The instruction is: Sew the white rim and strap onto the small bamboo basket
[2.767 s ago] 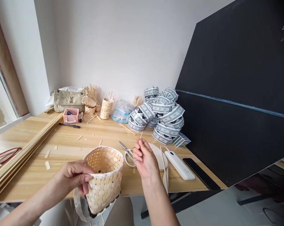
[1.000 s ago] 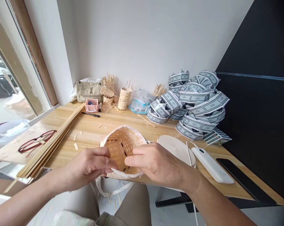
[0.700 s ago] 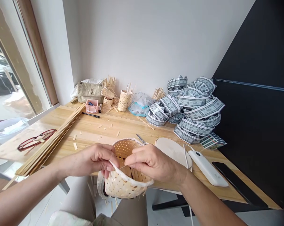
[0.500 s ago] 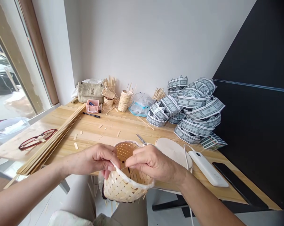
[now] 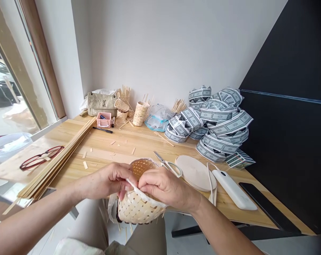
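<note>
A small woven bamboo basket (image 5: 140, 209) is tilted above my lap at the table's front edge, its opening towards me. White cloth tape (image 5: 147, 200) covers the near rim, and a loose white strip hangs at the basket's left. My left hand (image 5: 115, 180) pinches the taped rim between thumb and fingers. Close against it, my right hand (image 5: 163, 186) is closed in a pinch at the rim; whatever sits between its fingertips is too small to make out. Just behind the right hand lie white-handled scissors (image 5: 173, 168), beside a flat roll of cream tape (image 5: 193, 173).
Long bamboo strips (image 5: 56, 159) and red glasses (image 5: 42, 157) lie at the left. Along the back stand a handbag (image 5: 101, 104), a pink box (image 5: 103, 120), small baskets (image 5: 141, 114) and patterned bands (image 5: 221, 124). A white power bank (image 5: 235, 189) lies right.
My right hand has moved left and closer to my left fingers at the rim. More of the scissors shows now. The basket has shifted slightly, and its loose strip hangs further out.
</note>
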The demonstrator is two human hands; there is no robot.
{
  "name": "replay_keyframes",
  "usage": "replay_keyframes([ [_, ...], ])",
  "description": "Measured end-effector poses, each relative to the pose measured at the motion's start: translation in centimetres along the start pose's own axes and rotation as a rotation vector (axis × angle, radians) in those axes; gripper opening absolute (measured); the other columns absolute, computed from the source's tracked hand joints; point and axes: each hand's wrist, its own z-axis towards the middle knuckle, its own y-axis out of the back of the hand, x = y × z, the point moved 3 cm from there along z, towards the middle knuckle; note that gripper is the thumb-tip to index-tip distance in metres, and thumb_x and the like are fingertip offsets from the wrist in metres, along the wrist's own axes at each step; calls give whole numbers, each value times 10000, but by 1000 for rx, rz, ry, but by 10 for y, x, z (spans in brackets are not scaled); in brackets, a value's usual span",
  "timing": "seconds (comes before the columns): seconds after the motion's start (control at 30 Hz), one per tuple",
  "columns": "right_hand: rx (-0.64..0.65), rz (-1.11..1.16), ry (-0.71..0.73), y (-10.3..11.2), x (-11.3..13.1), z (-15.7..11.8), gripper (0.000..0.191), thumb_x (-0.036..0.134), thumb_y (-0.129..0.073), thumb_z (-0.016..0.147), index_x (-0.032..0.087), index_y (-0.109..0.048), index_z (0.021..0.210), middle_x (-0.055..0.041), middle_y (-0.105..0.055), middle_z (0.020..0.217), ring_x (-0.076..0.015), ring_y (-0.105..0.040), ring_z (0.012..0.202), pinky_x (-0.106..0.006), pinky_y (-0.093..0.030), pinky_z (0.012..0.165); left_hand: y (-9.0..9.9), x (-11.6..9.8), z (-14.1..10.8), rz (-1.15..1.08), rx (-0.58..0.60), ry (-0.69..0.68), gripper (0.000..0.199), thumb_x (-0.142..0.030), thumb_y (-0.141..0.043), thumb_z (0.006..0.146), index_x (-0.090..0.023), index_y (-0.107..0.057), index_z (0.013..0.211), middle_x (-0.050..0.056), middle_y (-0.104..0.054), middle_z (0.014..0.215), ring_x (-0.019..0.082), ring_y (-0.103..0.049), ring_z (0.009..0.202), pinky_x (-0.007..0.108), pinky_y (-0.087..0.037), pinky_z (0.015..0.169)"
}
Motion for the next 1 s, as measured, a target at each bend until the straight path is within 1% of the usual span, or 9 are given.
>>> replay_keyframes([
  [0.1,32,-14,-129,0,-2,2,147,110,-492,804,164,-527,671,40,-532,610,-82,-477,583,-189,-364,562,1,3,1,-53,-24,39,258,-370,-559,795,-127,-646,796,-8,-479,735,56,-529,503,187,-471,484],
  [0.17,46,17,-203,0,-4,4,80,102,-517,771,177,-506,744,53,-512,620,-83,-464,579,-186,-354,544,1,4,1,-83,-46,64,223,-346,-585,778,-129,-639,778,-13,-491,733,57,-542,502,182,-472,480],
  [0.23,55,66,-237,0,-6,5,124,85,-518,745,187,-476,802,60,-494,637,-85,-452,583,-187,-354,545,1,4,1,-102,-62,74,210,-334,-596,769,-127,-632,767,-17,-494,725,57,-546,498,180,-471,474],
  [0.47,119,217,-146,6,-6,10,139,61,-410,738,194,-399,774,37,-455,699,-95,-426,641,-212,-368,601,3,3,1,-89,-97,68,249,-364,-580,780,-120,-629,764,-14,-499,707,61,-540,505,182,-472,482],
  [0.6,113,207,-143,7,-4,14,149,138,-480,728,207,-360,783,72,-362,631,-77,-352,535,-188,-325,498,5,4,3,-38,-102,50,315,-418,-566,779,-110,-629,756,1,-515,716,58,-526,496,176,-456,473],
  [0.67,99,134,-149,4,-3,16,189,108,-483,701,211,-352,789,76,-367,634,-69,-342,510,-177,-309,470,5,4,4,-13,-117,52,333,-429,-558,780,-104,-623,742,3,-512,713,56,-517,484,172,-445,458],
  [0.77,74,-47,-89,1,-1,18,195,54,-431,691,201,-381,809,46,-453,689,-81,-405,559,-189,-334,515,5,6,5,33,-166,35,337,-423,-538,793,-100,-616,739,1,-495,709,57,-509,476,173,-440,446],
  [0.93,39,-487,-44,6,3,21,111,106,-448,767,176,-475,849,18,-537,657,-124,-476,578,-240,-326,523,10,7,3,184,-302,-73,262,-326,-501,822,-114,-608,712,-9,-469,668,79,-520,490,198,-462,461],
  [1.0,-20,-629,15,10,7,21,85,143,-441,829,175,-516,853,-4,-564,710,-130,-507,623,-243,-349,543,13,5,1,276,-385,-111,226,-251,-469,832,-122,-610,711,-16,-468,635,82,-530,486,191,-459,461],
])
